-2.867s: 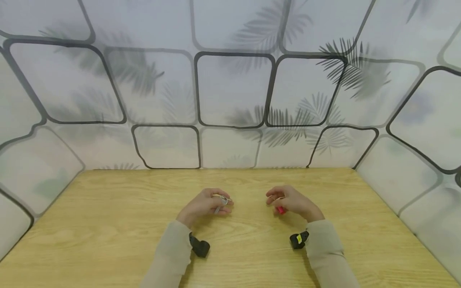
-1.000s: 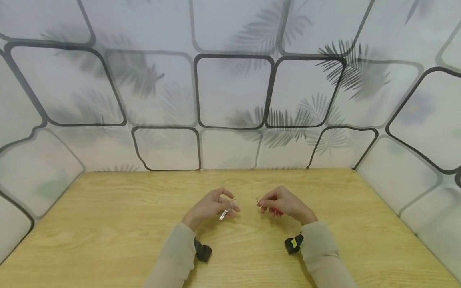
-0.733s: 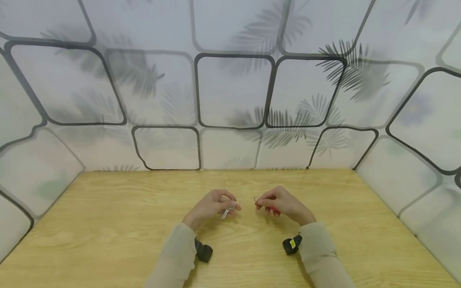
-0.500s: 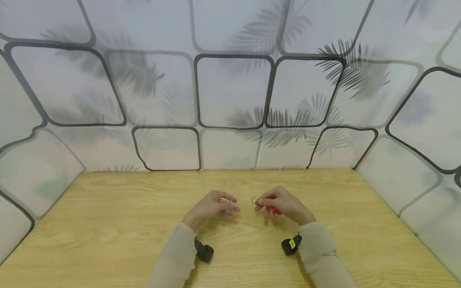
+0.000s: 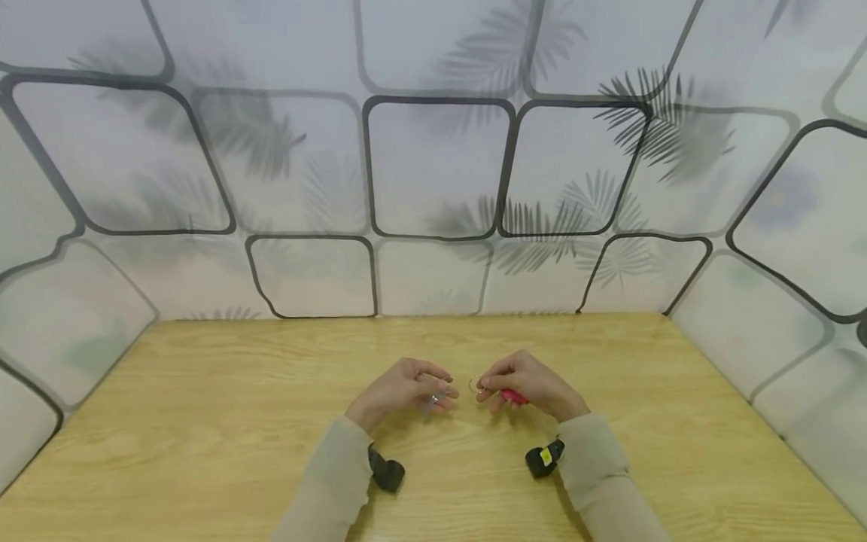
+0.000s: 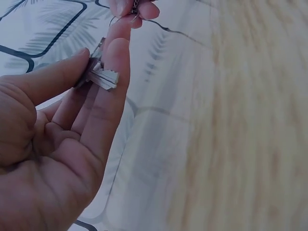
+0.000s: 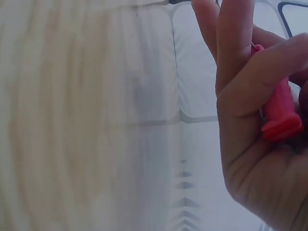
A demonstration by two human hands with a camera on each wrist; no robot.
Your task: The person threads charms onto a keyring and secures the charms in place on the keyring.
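My left hand pinches silver keys between thumb and fingers. In the head view the keys hang below the fingertips. My right hand pinches a thin metal split ring that points toward the left hand. A red keychain charm lies against the right palm under the curled fingers, partly hidden by them. In the left wrist view the right fingertips hold the ring and a short chain, just beyond the left fingers. A small gap separates the hands in the head view.
Both hands are above a wood-grain table. A pale patterned cloth wall with dark rounded outlines and leaf prints stands behind it and at both sides. Black wrist cameras sit below the cuffs, the left camera and the right camera.
The hands have come closer together, the right moving left and the left slightly right. The right thumb and fingers now pinch the ring, which sticks out from the fingertips. The keys have shifted among the left fingers.
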